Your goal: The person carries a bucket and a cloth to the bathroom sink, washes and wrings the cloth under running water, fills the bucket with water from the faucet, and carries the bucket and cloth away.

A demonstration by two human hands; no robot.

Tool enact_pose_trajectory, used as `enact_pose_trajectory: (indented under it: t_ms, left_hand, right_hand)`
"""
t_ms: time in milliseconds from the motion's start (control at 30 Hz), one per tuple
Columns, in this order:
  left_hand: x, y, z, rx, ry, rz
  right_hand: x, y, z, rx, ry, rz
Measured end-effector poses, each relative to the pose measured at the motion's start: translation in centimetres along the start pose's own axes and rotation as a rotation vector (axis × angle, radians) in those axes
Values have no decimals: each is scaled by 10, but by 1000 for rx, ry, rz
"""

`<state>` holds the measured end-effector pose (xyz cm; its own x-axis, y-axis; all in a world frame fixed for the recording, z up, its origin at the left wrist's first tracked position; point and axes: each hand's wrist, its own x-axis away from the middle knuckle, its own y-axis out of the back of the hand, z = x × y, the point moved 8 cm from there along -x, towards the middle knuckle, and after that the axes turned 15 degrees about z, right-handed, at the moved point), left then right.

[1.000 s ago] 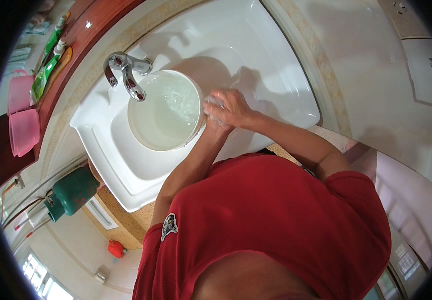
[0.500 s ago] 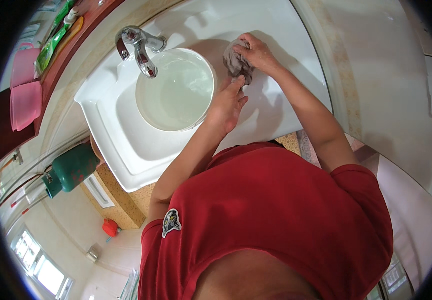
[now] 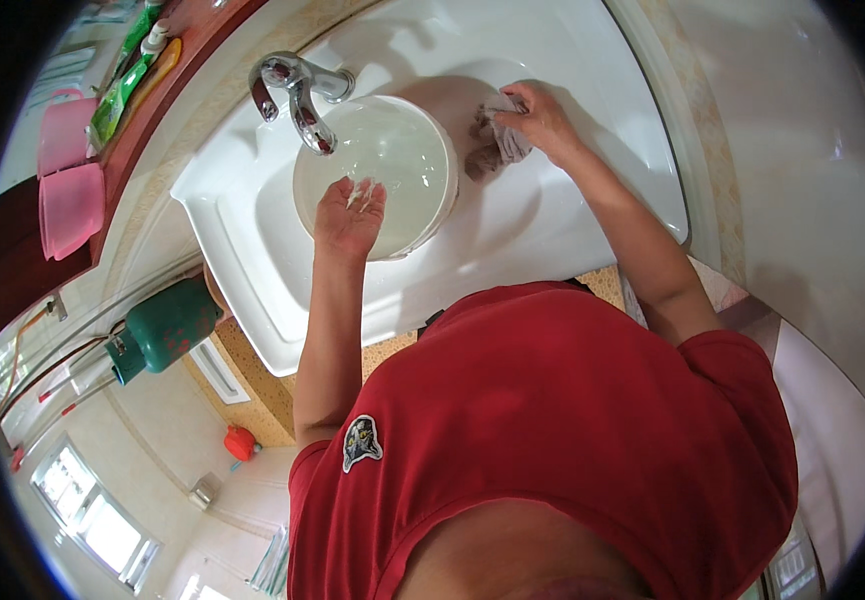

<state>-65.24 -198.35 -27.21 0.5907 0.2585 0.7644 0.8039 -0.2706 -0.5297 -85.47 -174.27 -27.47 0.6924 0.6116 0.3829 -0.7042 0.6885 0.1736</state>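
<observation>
My left hand (image 3: 349, 218) is palm up at the near side of a round white bucket (image 3: 452, 185) of clear water (image 3: 407, 160). Its fingers are slightly curled, with bright wet glints on them and no object in them. To the right of the bucket, my right hand (image 3: 544, 122) pinches a crumpled, wet-looking grey cloth (image 3: 500, 140) by its upper part. The lower part of this cloth hangs against the white basin (image 3: 527, 215). The bucket stands in the basin, partly covered by my left hand.
A chrome faucet (image 3: 304, 95) reaches over the bucket's far left rim. On the left, a dark red shelf (image 3: 177, 85) bears pink cups (image 3: 72, 210) and a green and white tube (image 3: 117, 105). A green gas cylinder (image 3: 174, 325) lies beyond the basin's left end.
My left hand has let go of the cloth and moved left to the bucket, turning palm up. The right hand has shifted slightly right with the cloth, which now hangs looser.
</observation>
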Motion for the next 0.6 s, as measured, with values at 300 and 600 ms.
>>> enact_pose_trajectory:
  t_ms: [300, 600]
  left_hand:
    - [-6, -119, 48, -67, 274, 683]
    - [33, -146, 55, -331, 253, 720]
  right_hand:
    - [-32, -9, -38, -55, 37, -39]
    - [-17, -18, -17, 25, 92, -68]
